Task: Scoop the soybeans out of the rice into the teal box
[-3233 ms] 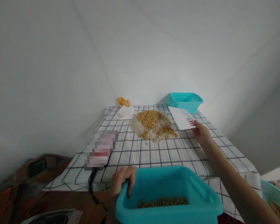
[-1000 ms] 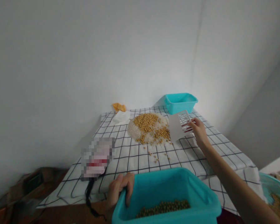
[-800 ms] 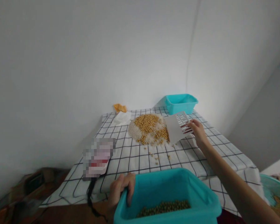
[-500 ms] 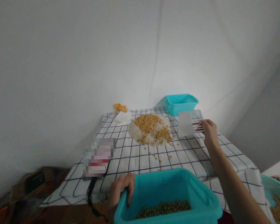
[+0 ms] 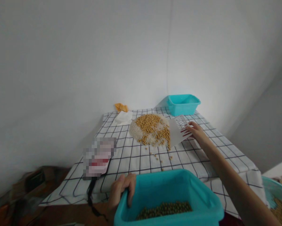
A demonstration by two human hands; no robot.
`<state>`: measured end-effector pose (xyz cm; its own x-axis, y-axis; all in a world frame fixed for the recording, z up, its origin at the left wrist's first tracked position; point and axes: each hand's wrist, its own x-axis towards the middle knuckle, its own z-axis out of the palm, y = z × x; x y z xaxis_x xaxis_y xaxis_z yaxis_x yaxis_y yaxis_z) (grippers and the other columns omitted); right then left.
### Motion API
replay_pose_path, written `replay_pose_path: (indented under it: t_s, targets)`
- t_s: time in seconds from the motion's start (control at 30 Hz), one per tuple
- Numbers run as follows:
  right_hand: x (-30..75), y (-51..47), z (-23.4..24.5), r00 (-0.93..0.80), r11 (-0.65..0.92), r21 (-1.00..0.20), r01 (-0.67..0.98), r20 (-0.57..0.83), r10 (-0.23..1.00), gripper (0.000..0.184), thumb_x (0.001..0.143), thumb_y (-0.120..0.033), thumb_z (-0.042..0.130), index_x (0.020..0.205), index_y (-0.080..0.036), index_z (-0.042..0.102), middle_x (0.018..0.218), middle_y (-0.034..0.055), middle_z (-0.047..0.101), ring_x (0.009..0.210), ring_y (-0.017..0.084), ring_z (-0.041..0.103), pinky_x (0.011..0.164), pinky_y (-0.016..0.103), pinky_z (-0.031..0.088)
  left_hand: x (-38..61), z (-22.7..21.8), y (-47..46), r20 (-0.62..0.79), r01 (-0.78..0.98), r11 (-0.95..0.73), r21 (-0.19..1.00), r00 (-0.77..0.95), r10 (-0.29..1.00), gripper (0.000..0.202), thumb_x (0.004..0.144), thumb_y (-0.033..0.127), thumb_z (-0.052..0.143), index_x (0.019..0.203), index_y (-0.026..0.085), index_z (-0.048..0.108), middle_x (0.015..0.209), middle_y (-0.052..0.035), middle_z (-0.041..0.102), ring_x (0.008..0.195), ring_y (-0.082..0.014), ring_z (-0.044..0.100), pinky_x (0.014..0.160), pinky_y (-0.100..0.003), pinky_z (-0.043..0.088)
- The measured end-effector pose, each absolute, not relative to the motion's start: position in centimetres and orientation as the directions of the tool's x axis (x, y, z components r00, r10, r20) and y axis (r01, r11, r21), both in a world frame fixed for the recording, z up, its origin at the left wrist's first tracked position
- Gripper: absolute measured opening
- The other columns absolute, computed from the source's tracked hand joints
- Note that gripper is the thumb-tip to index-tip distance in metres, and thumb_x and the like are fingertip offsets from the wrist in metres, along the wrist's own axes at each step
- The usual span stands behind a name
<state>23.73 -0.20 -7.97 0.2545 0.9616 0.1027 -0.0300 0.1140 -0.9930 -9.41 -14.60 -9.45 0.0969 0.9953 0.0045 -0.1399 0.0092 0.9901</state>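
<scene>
My left hand [image 5: 123, 191] grips the left rim of a turquoise plastic basin [image 5: 159, 179] at the table's near edge. Small green beans [image 5: 165, 209], which look like mung beans, cover part of its bottom. In my right hand [image 5: 195, 131] is a thin white plastic sheet [image 5: 175, 134] with a slotted end, held by the slots. Its left edge meets the right side of a heap of white rice [image 5: 136, 131] topped with yellow soybeans [image 5: 148, 122]. A few loose soybeans [image 5: 156, 158] lie in front of the heap.
A second turquoise basin [image 5: 183, 109] stands at the back right by the wall. A white cloth [image 5: 123, 118] and an orange cloth [image 5: 121, 107] lie at the back left. A pixelated flat object [image 5: 99, 158] with a black strap is on the left. Another tub [image 5: 276, 188] stands low right.
My right hand has moved left and slightly down, bringing the white sheet from beside the heap to its right edge. The left hand stays on the basin rim.
</scene>
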Motion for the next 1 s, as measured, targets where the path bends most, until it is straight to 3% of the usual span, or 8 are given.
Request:
replay_pose_path:
  t_s: [0.1, 0.3, 0.57, 1.0]
  targets:
    - [23.1, -0.6, -7.5, 0.136, 0.108, -0.992, -0.068, 0.098, 0.986, 0.024, 0.072, -0.033, 0.075, 0.086, -0.022, 0.059, 0.074, 0.002, 0.078, 0.058, 0.019, 0.072, 0.051, 0.026, 0.057, -9.5, -9.7, -14.7, 0.017, -0.271, 0.011, 0.963, 0.1, 0.995, 0.068, 0.097, 0.062, 0.036, 0.039, 0.027, 0.046, 0.046, -0.0012, 0.037, 0.05, -0.0223, 0.031, 0.057, -0.04, 0.028]
    - [22.5, -1.0, -7.3, 0.067, 0.16, -0.985, -0.066, 0.155, 0.986, 0.025, 0.075, -0.036, 0.075, 0.087, -0.022, 0.057, 0.077, 0.0032, 0.078, 0.064, 0.02, 0.074, 0.053, 0.027, 0.058, -9.5, -9.9, -14.7, 0.045, -0.324, -0.015, 0.946, 0.085, 0.995, 0.068, 0.101, 0.056, 0.033, 0.041, 0.028, 0.049, 0.046, -0.0012, 0.038, 0.051, -0.0234, 0.031, 0.06, -0.041, 0.03]
    - [23.9, 0.0, -7.9, 0.354, 0.177, -0.984, 0.025, 0.174, 0.919, 0.021, 0.072, -0.033, 0.065, 0.083, -0.023, 0.05, 0.067, -0.0004, 0.074, 0.053, 0.018, 0.069, 0.044, 0.024, 0.052, -9.6, -9.6, -14.9, 0.03, -0.276, -0.006, 0.961, 0.082, 0.996, 0.065, 0.099, 0.059, 0.035, 0.043, 0.029, 0.048, 0.047, -0.0017, 0.04, 0.05, -0.0237, 0.038, 0.054, -0.04, 0.034]
    - [24.5, -0.3, -7.6, 0.536, 0.214, -0.971, 0.106, 0.237, 0.81, 0.019, 0.074, -0.034, 0.063, 0.084, -0.022, 0.051, 0.064, -0.0024, 0.069, 0.048, 0.015, 0.065, 0.043, 0.023, 0.05, -10.1, -9.6, -14.8, 0.109, -0.219, -0.074, 0.973, 0.152, 0.982, 0.068, 0.102, 0.057, 0.034, 0.043, 0.027, 0.049, 0.049, -0.0021, 0.04, 0.052, -0.0229, 0.039, 0.057, -0.04, 0.036]
